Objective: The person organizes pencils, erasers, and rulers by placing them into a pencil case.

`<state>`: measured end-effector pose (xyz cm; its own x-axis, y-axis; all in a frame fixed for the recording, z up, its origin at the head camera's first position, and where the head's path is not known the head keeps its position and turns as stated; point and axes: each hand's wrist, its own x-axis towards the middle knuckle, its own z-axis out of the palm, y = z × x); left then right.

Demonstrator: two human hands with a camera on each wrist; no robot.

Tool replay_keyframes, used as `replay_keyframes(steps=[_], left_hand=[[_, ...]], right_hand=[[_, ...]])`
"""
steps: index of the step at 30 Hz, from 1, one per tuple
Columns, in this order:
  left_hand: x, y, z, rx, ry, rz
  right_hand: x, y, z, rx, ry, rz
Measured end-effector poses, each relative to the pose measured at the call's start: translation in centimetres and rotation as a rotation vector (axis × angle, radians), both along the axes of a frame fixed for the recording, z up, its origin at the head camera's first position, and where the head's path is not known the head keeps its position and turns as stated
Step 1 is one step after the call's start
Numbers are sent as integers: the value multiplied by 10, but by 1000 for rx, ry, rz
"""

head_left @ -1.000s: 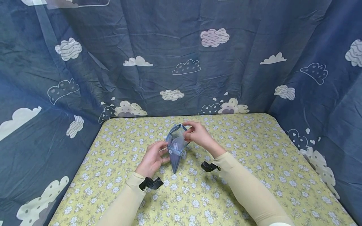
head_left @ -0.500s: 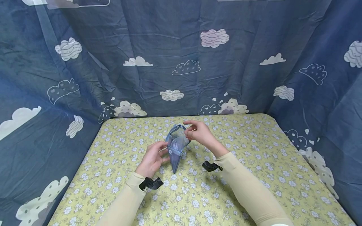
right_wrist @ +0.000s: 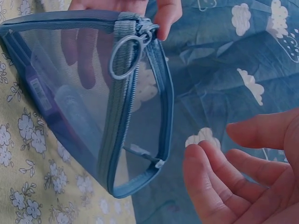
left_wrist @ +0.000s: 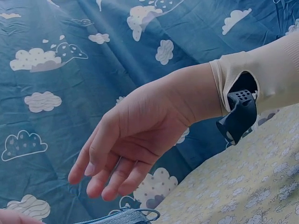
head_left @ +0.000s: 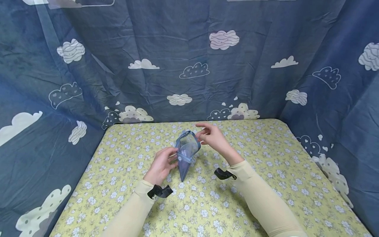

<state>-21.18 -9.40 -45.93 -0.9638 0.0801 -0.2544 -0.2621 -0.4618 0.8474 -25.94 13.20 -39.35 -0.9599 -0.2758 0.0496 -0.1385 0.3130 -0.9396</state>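
Note:
In the head view, a blue see-through mesh zip pouch (head_left: 186,151) stands tilted on the table with its mouth gaping. My left hand (head_left: 161,164) grips the near left side, thumb at the rim by the zip pull (right_wrist: 125,57). Behind the mesh in the right wrist view lie a purple item with a white label (right_wrist: 39,93) and a clear rounded item (right_wrist: 77,112); their kinds are unclear. Just right of the mouth, my right hand (head_left: 214,136) has loosely bent fingers. The right wrist view shows a gap between those fingers (right_wrist: 198,163) and the rim, holding nothing.
A yellow flowered cloth (head_left: 254,184) covers the table. Dark blue curtains with cloud prints (head_left: 177,82) rise at the back and both sides. Black straps (head_left: 160,191) sit on both wrists.
My right hand has drawn off to the right, away from the pouch's mouth, its fingers loosening. The left hand keeps its grip, and the pouch has shifted slightly right.

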Motion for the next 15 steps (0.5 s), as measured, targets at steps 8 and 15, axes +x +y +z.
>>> replay_keyframes(steps=[8,15], left_hand=[[-3,4,-1,-4,-14,-21],[-2,4,-3,1,-31,-102]], right_hand=[[17,4,24,-15,-1,6],[6,9,12,3,-10,-14]])
